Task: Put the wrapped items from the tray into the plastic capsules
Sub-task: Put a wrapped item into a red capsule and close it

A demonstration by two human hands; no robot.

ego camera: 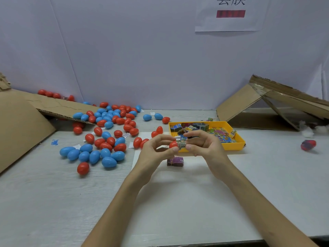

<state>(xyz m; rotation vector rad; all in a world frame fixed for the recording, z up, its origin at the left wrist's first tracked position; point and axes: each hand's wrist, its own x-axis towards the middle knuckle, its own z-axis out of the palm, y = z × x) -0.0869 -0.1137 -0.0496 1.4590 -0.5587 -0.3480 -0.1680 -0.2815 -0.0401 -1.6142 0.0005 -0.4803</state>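
left hand pinching red capsule half steady, right hand gripping wrapped item, pushing it in; yellow tray parked right behind so next grab is quick, I guess

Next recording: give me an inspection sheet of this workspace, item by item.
Surface: pale table, with a white sheet under the hands.
Job's things: yellow tray holding wrapped items; red and blue capsules scattered at left; purple wrapped item lying on the sheet below the hands.
Clutter: paper slips among the capsules; red-blue bundle far right.
Grips: left hand holds a red capsule; right hand pinches a greenish wrapped item against it.
Cables: nothing seen.
Surroundings: cardboard sheet at left, folded cardboard at right; pale wall with a paper sign.
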